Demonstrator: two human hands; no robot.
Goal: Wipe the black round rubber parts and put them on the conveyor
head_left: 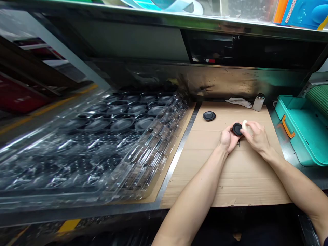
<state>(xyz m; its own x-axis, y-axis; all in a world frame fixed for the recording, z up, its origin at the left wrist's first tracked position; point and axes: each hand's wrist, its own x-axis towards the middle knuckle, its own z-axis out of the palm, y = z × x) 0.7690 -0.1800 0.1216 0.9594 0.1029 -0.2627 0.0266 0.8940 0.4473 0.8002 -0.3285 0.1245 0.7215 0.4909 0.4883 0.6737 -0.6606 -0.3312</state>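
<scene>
My left hand [229,138] holds a round black part [237,129] above the cardboard sheet [246,181]. Pinched in the fingers of my right hand [257,136] is a small white pad [245,125], close against the right side of that part. Another round black piece [209,116] lies on the cardboard, to the left and farther back. Whether the pad touches the black part cannot be made out.
Clear plastic trays [153,164] with many black round parts fill the left side. At the back of the cardboard are a small bottle [258,102] and a white cloth [238,101]. A teal bin [294,136] with an orange handle stands right, beneath an overhead shelf.
</scene>
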